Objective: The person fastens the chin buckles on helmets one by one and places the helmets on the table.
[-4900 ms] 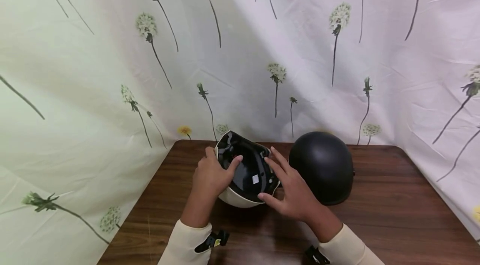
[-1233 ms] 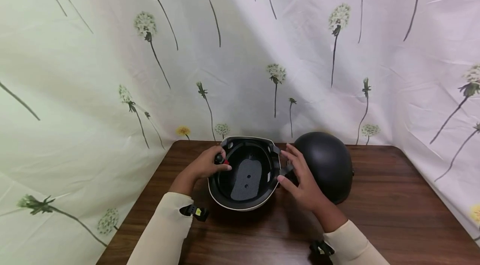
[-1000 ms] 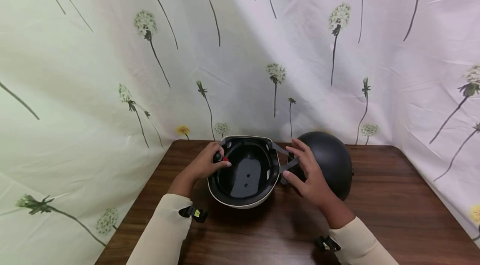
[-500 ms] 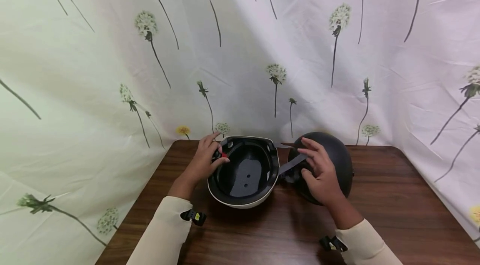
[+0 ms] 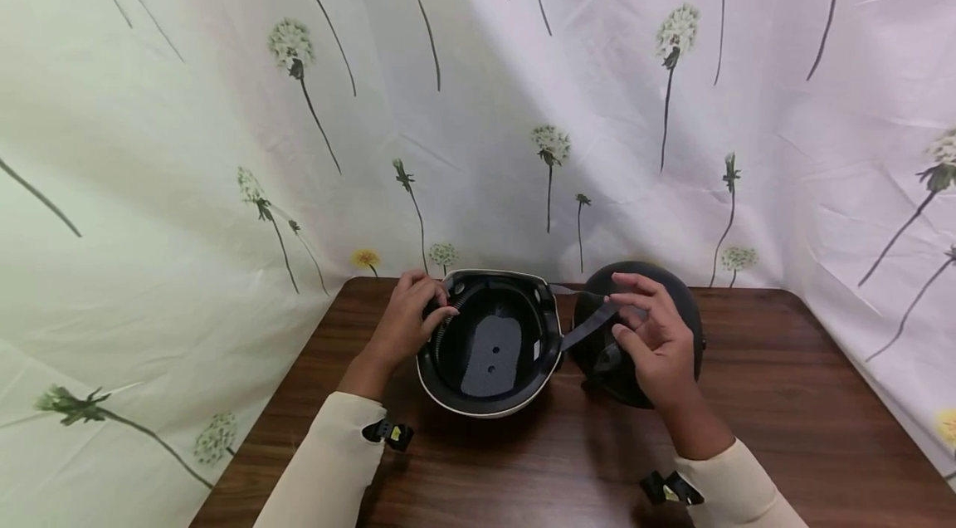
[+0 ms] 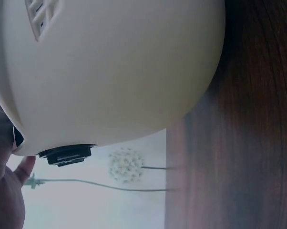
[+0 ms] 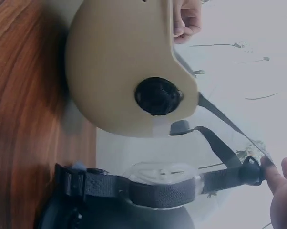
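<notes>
Two helmets share the table, and the one being worked on, the cream helmet [image 5: 493,358], lies crown down with its black inside facing up. What has just changed is the right hand [image 5: 657,341]: a second ago it was by the rim, and now it has come further right, in front of the black helmet [image 5: 616,387]. Its fingers are narrowed in a pinch on the far end of the grey chin strap [image 5: 590,327], so the webbing now runs out from the shell instead of sitting bunched at the edge; to me that means the strap is spread for handling, with its buckle end free of the helmet's mouth. The left hand [image 5: 409,316] has curled fingers on the opposite rim, thumb over the inside; the red bit near that thumb earlier is now hidden, and I cannot tell whether a buckle is also in its grasp. From the right wrist I can make out a clear plastic piece [image 7: 158,171] alongside the strap. Under it all is a dark wood-grain table [image 5: 508,478], and behind and around it hangs a pale, creased curtain [image 5: 478,179] printed with dandelions [image 5: 550,144].
</notes>
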Demonstrator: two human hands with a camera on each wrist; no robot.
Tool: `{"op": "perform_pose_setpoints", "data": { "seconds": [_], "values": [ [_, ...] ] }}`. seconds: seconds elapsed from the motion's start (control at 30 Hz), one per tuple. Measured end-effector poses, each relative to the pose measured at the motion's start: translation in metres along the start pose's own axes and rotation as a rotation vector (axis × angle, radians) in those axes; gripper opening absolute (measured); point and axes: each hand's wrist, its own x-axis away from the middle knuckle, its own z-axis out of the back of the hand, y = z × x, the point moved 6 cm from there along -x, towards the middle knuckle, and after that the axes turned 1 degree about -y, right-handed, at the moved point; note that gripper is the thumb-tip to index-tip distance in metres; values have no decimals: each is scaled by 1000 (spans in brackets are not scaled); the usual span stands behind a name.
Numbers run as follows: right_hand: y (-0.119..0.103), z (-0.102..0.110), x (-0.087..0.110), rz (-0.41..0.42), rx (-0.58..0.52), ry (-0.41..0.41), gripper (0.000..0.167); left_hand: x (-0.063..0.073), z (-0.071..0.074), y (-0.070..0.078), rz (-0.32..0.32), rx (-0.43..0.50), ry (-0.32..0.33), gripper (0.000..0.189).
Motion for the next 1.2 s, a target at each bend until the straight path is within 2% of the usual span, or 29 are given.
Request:
{"op": "perform_pose_setpoints", "data": {
  "seconds": [0.17, 0.4, 0.6, 0.7, 0.9, 1.1, 1.2],
  "values": [
    [-4, -1, -5, -7, -56, 11, 31, -1, -1, -2, 91, -36, -77, 21],
    [-5, -4, -5, 5, -75, 5, 32, -3, -1, 0, 67, -74, -189, 37],
    [-5, -7, -3, -11, -50, -7, 33, 0, -3, -8, 151, -48, -245, 42],
    [-5, -8, -3, -15, -48, -14, 33, 1, -3, -11, 183, -19, -258, 43],
    [-5, -7, -3, -31, -24, -14, 32, -3, 0, -11, 237, 2, -236, 36],
    [-10, 3, -2, -46, -10, 4, 33, 1, 0, -13, 292, -65, -263, 33],
    [-5, 8, 0, -91, 88, -31, 40, 2, -3, -15, 303, -105, -277, 35]
  ]
}}
